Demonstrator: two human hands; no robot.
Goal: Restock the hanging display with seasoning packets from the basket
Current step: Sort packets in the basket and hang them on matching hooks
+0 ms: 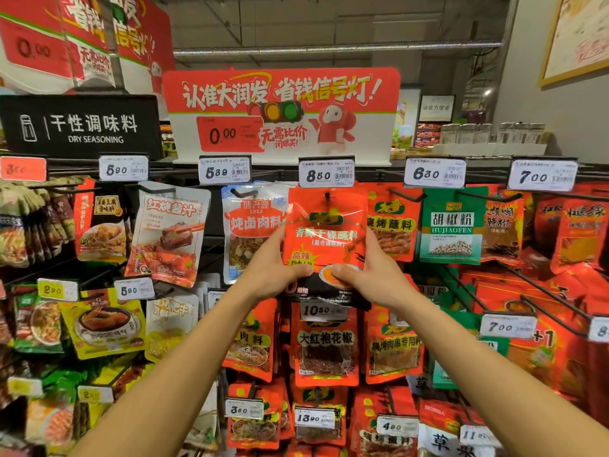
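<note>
A: Head view, top row of the display. Both hands up on one red packet (324, 232), under the 8.50 tag (326, 173).

B: Grip state?

A: Left hand (273, 268) pinches the lower left edge, thumb on the front near the bottom. Right hand (369, 268) pinches the lower right edge, thumb on the front as well. Both grips pressed onto the packet, neither spread.

B: Is it on the hook yet?

A: Hook (327, 195) shows dark at the packet's top hole, so it looks threaded or right at the tip. Can't tell how far back it sits.

B: Step?

A: Hanging step, mid-restock. Basket isn't in frame.

B: Next move?

A: Probably push the packet back along the hook until it hangs flat, then let go with both hands. Needs the hole kept level. Neighbour packets (393, 222) sit just beside, so a sideways tug could snag them.
</note>
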